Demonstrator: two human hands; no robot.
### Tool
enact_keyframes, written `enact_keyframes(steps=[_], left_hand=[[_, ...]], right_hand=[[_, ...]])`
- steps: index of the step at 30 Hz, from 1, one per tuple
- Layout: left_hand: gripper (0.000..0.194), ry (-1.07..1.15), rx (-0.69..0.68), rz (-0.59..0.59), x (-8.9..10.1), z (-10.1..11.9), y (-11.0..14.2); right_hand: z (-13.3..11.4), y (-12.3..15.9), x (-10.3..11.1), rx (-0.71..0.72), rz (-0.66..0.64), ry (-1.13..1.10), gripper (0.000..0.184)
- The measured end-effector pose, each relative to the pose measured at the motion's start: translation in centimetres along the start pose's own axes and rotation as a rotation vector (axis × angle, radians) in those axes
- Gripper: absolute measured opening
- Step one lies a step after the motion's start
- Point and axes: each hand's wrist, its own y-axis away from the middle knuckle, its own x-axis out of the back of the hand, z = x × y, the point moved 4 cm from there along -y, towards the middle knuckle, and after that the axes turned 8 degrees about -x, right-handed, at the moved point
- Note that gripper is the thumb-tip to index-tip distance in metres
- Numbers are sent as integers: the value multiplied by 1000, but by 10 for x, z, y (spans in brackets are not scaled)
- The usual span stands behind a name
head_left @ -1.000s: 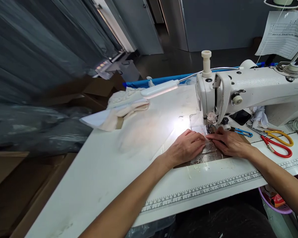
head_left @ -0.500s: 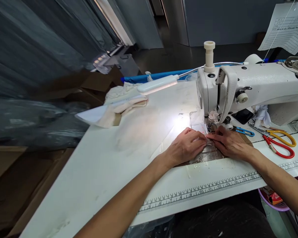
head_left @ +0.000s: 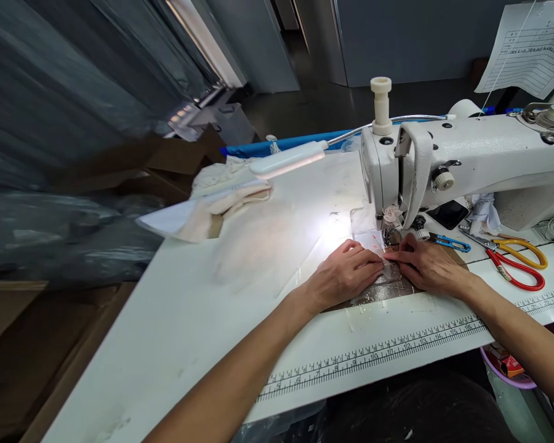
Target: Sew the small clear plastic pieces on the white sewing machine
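Observation:
Both my hands lie on a thin, see-through piece of material on the white sewing table, just in front of the needle of the white sewing machine. My left hand rests with fingers stretched flat on the piece. My right hand presses down on it too, fingers extended and close together, fingertips meeting those of the left. A small pale ruffled bit sits at the presser foot.
A lamp on a flexible neck lights the needle area. Cream fabric lies at the table's far left. Blue snips, red scissors and yellow scissors lie right of my hands. A ruler strip runs along the front edge.
My hands have stayed on the see-through piece with barely any shift; only the camera view has moved slightly.

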Motion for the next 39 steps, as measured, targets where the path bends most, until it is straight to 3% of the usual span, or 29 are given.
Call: enact_keyframes(steps=[7, 12, 23, 28, 34, 39], left_hand=[[15, 1, -18, 34, 1, 2, -1], [18, 28, 10, -25, -1, 1, 0], [28, -16, 8, -90, -1, 3, 0], [29, -22, 14, -118, -2, 2, 1], [26, 34, 62, -181, -2, 2, 1], [20, 166, 96, -111, 5, 4, -2]], right_hand=[[-1, 3, 3, 4, 28, -16, 38], [-1, 3, 2, 22, 37, -21, 37], [22, 4, -4, -17, 141, -337, 37], [17, 7, -3, -13, 118, -273, 37], [1, 11, 1, 155, 88, -136, 36], [-2, 12, -1, 203, 94, -74, 34]])
